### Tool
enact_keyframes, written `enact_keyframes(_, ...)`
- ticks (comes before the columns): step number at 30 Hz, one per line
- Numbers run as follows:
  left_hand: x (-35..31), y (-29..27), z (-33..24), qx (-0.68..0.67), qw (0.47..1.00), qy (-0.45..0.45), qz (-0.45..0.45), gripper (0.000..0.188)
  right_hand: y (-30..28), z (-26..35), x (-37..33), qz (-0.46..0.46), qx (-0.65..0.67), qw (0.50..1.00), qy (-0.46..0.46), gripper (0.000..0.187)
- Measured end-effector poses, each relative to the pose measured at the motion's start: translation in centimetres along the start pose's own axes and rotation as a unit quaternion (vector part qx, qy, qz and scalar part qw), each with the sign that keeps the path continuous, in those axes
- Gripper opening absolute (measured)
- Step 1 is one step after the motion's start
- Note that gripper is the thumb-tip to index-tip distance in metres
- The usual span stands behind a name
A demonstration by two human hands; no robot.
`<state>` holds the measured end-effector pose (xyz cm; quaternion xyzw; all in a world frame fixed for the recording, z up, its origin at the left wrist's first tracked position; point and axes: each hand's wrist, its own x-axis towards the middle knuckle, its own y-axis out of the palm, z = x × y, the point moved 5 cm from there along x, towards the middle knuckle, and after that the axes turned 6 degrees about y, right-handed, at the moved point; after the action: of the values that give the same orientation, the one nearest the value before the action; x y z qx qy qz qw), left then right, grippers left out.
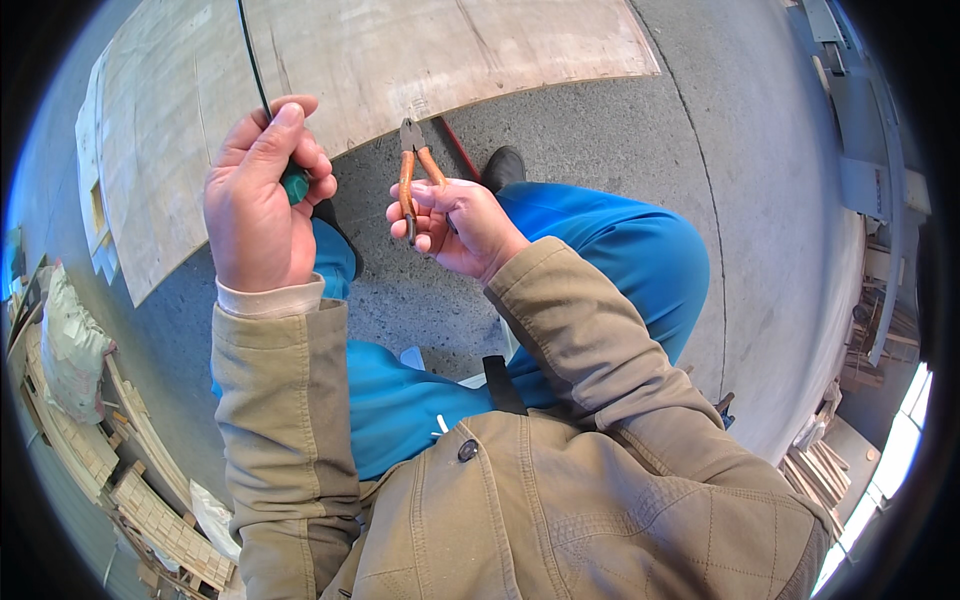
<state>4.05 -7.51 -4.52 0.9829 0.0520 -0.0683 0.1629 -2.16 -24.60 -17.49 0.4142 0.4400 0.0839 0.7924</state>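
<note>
My left hand is raised at the left, its fingers closed around a screwdriver with a green handle. The thin dark shaft runs up over the wooden board and out at the top edge. Lower and further right, my right hand grips a pair of pliers with orange-brown handles. Their metal jaws point away from me, at the near edge of the board in this view. The handles stand somewhat apart. The two tools do not touch.
A large pale plywood board lies ahead of me. A red bar shows below its edge. Wood pieces and a whitish sack are at the left. Grey machinery and stacked wood strips stand at the right.
</note>
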Motion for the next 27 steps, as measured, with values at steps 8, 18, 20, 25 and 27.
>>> enact_keyframes(8, -0.1, 0.0, 0.0, 0.002, 1.000, -0.003, -0.001, 0.022, -0.1, -0.2, 0.2, 0.040, 0.065, 0.997, -0.002, 0.022)
enact_keyframes(18, -0.2, 0.1, 0.1, 0.004, 1.000, -0.007, -0.004, 0.022, 1.3, -1.1, 1.2, 0.018, 0.072, 0.997, -0.032, 0.015)
enact_keyframes(20, -0.2, 0.1, 0.1, 0.005, 1.000, -0.008, -0.006, 0.022, 1.4, -1.3, 1.4, 0.011, 0.065, 0.997, -0.033, 0.013)
enact_keyframes(25, -0.1, 0.0, 0.2, 0.003, 1.000, -0.010, -0.009, 0.022, 1.2, -1.5, 1.6, -0.021, 0.018, 0.999, -0.030, 0.018)
enact_keyframes(27, -0.1, 0.0, 0.2, 0.002, 1.000, -0.008, -0.006, 0.021, 1.1, -1.6, 1.6, -0.039, 0.009, 0.999, -0.024, 0.017)
